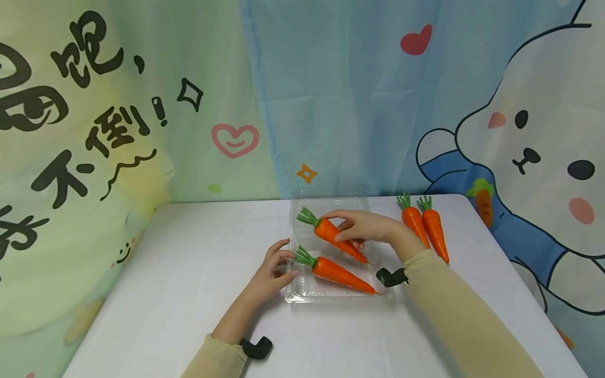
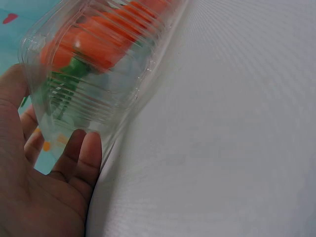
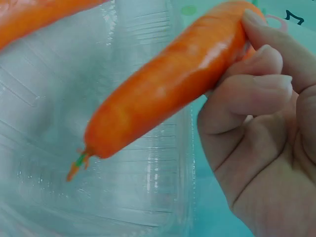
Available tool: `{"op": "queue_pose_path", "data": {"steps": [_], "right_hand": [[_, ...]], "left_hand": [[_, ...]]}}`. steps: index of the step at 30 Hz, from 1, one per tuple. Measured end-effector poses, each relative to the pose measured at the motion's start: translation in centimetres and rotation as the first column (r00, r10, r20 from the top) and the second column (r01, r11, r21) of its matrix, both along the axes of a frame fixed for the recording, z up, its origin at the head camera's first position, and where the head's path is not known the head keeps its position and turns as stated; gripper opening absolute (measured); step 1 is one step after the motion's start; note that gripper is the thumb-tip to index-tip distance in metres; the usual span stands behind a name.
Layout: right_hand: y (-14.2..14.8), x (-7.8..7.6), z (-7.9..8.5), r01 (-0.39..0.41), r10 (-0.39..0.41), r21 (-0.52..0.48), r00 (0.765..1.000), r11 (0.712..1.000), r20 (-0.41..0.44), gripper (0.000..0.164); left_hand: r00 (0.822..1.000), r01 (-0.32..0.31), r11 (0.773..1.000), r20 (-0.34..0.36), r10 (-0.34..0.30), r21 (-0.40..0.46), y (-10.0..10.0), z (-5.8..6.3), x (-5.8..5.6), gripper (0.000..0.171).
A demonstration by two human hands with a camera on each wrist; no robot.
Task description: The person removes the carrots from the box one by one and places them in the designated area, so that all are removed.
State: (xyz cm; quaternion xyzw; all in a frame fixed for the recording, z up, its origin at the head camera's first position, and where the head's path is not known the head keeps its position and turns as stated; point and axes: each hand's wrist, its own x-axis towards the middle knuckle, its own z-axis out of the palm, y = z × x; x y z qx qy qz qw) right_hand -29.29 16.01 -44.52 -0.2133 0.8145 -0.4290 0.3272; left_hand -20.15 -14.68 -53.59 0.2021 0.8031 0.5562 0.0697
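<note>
Above the clear plastic box (image 1: 302,294), my right hand (image 1: 361,226) pinches an orange carrot (image 1: 337,239) with a green top. The right wrist view shows thumb and fingers on the thick end of this carrot (image 3: 163,84), its thin tip pointing down over the box. A second carrot (image 1: 342,274) lies slantwise in the box, leaves toward the left rim. My left hand (image 1: 270,273) is at the box's left side, fingers spread and loosely bent. In the left wrist view, its fingertips (image 2: 90,148) are right at the ribbed end of the box (image 2: 74,108).
Two more carrots (image 1: 415,223) (image 1: 436,231) lie side by side on the white table (image 1: 198,252), close to the right forearm. The box's raised clear lid (image 1: 331,202) extends toward the back edge. Behind the table hangs a printed curtain (image 1: 331,105).
</note>
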Motion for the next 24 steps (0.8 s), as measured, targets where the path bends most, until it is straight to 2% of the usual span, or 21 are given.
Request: {"op": "queue_pose_path", "data": {"steps": [7, 14, 24], "right_hand": [[0.9, 0.1, 0.9, 0.118, -0.120, -0.064, 0.992, 0.991, -0.035, 0.062], [2.6, 0.7, 2.0, 0.233, -0.240, -0.102, 0.970, 0.967, -0.052, 0.067], [7.3, 1.4, 1.5, 0.348, -0.356, -0.097, 0.931, 0.933, -0.083, 0.071]], "left_hand": [[1.000, -0.004, 1.000, -0.006, 0.004, 0.001, 0.0, -0.1, 0.0, 0.034], [1.000, -0.005, 1.000, -0.012, 0.005, 0.001, 0.0, -0.2, -0.1, 0.034], [1.000, 0.002, 1.000, -0.019, -0.002, 0.012, 0.1, 0.1, 0.1, 0.034]]}}
